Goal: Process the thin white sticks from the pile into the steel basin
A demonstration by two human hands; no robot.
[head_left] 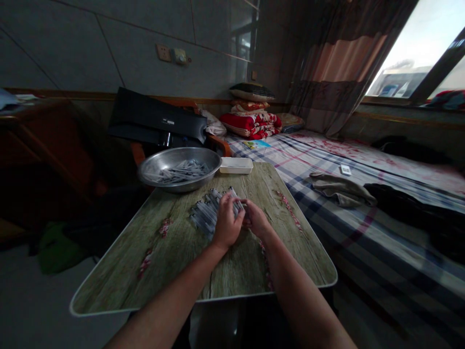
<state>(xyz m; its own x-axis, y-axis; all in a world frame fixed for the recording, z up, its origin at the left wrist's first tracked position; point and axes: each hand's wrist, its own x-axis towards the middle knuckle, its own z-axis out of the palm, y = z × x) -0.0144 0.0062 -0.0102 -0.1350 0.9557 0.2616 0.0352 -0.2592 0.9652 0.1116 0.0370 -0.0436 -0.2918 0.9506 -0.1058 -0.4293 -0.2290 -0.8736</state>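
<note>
A pile of slim, clear pen-like tubes [204,213] with dark ends lies on the wood-patterned table. Just right of the pile, my left hand [228,220] is closed around a few of these tubes [236,202], which point up and away from me. My right hand [255,217] meets it from the right, fingers pinched together at the side of the held tubes. What sits between the right fingertips is too small and blurred to make out. Beyond the pile, a steel basin [152,183] holds many similar greyish tubes.
A white rectangular tray [237,167] stands beside the basin at the far edge of the table [163,271]. Behind it are a dark monitor [160,118] and a wooden chair. A bed with plaid sheets [301,194], clothes and folded bedding runs along the right.
</note>
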